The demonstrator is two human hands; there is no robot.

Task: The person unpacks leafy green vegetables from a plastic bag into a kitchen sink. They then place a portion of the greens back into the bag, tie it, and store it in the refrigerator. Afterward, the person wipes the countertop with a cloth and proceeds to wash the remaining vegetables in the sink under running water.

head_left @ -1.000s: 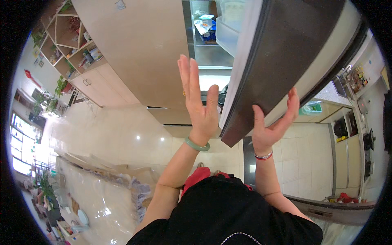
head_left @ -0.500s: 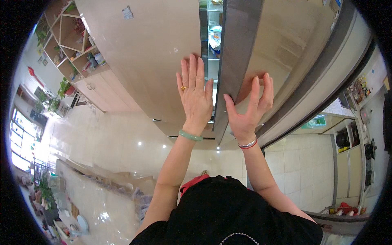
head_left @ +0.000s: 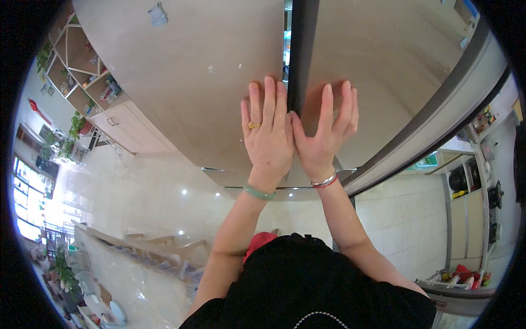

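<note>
Two beige refrigerator doors stand side by side with a narrow gap between them. My left hand [head_left: 267,131] lies against the left door [head_left: 181,88], its fingers stretched upward close to the inner edge. On the right door [head_left: 378,60] rests my right hand [head_left: 323,129], thumb and fingers spread, nothing in it. The two hands touch or nearly touch at the thumbs. Through the gap a thin strip of the lit refrigerator inside [head_left: 287,41] shows; what is stored there is too narrow to make out. A dark edge strip [head_left: 301,60] runs along the right door.
Shelving with plants and a pale cabinet [head_left: 126,129] stands at the left. Lower left is a large glossy table [head_left: 131,274] with a wooden chair [head_left: 170,245] beside it. To the right, past a door frame [head_left: 422,140], lies a kitchen with a counter and cupboards [head_left: 466,227].
Both doors have swung closer to shut, and the gap has narrowed to a sliver. My hands have come together, the right one moving left with its door.
</note>
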